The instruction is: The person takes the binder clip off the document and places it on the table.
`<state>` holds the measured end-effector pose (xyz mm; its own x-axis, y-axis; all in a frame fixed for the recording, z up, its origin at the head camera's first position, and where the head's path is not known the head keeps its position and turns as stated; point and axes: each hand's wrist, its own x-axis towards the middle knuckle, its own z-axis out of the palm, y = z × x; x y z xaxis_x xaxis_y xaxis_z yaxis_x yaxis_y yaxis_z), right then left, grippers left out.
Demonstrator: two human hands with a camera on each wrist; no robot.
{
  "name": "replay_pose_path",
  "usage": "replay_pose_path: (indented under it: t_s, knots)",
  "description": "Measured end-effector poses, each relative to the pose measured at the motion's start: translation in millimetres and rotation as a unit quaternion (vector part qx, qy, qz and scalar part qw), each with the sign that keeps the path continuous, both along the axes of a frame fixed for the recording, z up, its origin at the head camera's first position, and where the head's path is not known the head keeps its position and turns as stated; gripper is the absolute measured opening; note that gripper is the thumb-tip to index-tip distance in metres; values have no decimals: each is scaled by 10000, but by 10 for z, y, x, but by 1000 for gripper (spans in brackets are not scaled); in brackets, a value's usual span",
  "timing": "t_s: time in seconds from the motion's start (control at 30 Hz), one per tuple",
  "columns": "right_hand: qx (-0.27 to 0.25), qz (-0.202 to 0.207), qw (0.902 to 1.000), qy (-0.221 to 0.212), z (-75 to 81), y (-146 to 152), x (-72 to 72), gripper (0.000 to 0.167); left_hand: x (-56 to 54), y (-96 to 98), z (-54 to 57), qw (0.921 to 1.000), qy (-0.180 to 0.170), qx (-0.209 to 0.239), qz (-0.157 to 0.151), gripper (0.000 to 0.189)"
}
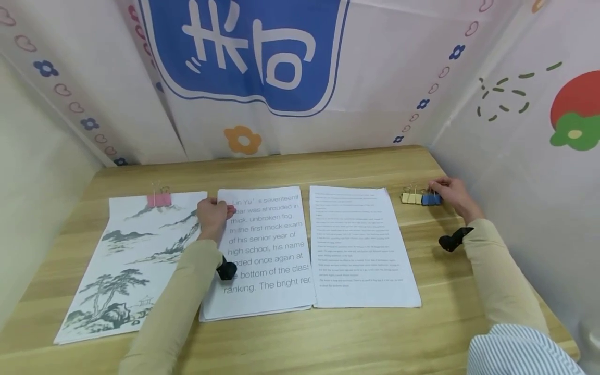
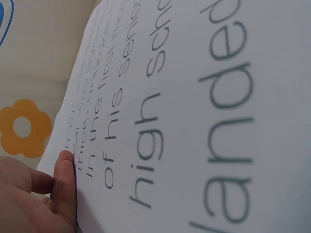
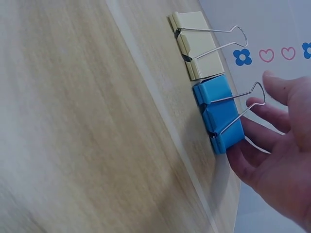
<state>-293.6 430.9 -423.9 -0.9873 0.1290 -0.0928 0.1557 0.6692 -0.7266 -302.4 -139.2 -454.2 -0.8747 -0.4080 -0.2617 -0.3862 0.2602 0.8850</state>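
Observation:
My left hand [image 1: 213,216] rests at the upper left edge of a paper stack with large print [image 1: 267,307]. Its fingers [image 2: 63,189] touch the sheet edge in the left wrist view, and it grips nothing that I can see. On the right, my right hand [image 1: 454,195] is at a blue binder clip [image 3: 221,114]. The fingers reach behind the clip, while the thumb stands apart from its wire handle. Whether those fingers touch the clip, I cannot tell. A pale yellow binder clip [image 3: 201,46] stands end to end with the blue one.
Left of the large-print stack lies a stack with an ink landscape [image 1: 117,255], a pink binder clip [image 1: 159,200] on its top edge. A small-print stack [image 1: 361,297] lies right of the middle one. Printed cloth [image 1: 375,67] walls the wooden table [image 1: 262,344].

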Motion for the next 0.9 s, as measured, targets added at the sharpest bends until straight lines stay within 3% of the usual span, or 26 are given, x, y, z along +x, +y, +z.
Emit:
replay_pose_path:
  t_s: [0.2, 0.37, 0.53, 0.63, 0.77, 0.9]
  knots:
    - [18, -205, 9993, 307, 99, -99, 53, 65, 49, -131, 85, 9994, 113, 285, -151, 43]
    - [202, -502, 9930, 1047, 267, -236, 28, 55, 100, -408, 230, 9942, 705, 784, 217, 46]
    - [208, -428, 9914, 1217, 422, -470, -55, 54, 161, -963, 347, 9848, 957, 1243, 742, 48]
    - [345, -279, 9928, 1111, 486, -651, -110, 62, 250, -1353, 371, 9837, 768, 1274, 1014, 56]
    - [381, -28, 9936, 1067, 544, -918, -165, 64, 429, -1823, 345, 9842, 485, 1306, 1093, 66]
    - [316, 216, 9942, 1008, 566, -1171, -194, 64, 595, -2151, 290, 9769, 285, 1754, 1187, 72]
